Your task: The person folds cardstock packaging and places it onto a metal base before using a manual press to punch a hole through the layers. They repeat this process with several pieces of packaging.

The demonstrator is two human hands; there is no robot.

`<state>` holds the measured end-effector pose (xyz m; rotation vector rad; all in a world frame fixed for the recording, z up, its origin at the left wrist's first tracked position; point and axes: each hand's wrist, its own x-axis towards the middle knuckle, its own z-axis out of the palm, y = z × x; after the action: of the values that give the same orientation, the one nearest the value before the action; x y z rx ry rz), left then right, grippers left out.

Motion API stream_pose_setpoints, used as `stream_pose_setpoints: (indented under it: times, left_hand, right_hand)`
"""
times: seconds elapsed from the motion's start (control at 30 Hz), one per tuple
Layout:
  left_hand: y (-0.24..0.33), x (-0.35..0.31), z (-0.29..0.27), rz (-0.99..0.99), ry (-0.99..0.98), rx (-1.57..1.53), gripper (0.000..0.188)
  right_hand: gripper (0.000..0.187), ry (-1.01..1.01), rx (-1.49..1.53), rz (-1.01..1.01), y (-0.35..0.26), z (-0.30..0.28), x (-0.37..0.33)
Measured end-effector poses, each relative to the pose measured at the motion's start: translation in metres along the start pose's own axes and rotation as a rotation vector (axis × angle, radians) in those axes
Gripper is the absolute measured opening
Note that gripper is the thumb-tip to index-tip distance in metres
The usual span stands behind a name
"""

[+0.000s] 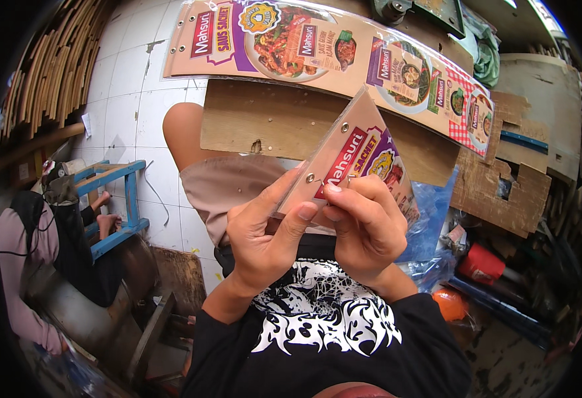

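My left hand (264, 225) grips the edge of a printed display card (334, 156), which is tilted up in front of me. It has a beige face, a red label and food pictures, with metal eyelets near its edge. The fingers of my right hand (370, 225) are pinched together close to the lower eyelets. A thin bit of metal seems to show at their tips, too small to name. Beyond lies a stack of similar long printed cards (231, 40), across a brown wooden bench (264, 116).
At the left stand a blue frame (131, 199) and another person's legs and clothing. Stacked brown strips (52, 60) lean at the far left. On the right are torn cardboard (503, 192), blue plastic sheeting (430, 212) and a red object (482, 264). A metal machine part (397, 10) sits at the top.
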<state>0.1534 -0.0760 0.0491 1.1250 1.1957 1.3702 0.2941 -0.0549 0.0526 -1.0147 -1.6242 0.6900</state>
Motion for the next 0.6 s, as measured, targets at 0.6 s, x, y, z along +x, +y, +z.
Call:
stream_pose_setpoints:
  times: [0.6]
  left_hand:
    - [0.0021, -0.002, -0.0042, 0.085, -0.054, 0.141, 0.045]
  right_hand:
    - [0.042, -0.044, -0.072, -0.056, 0.0001, -0.002, -0.0008]
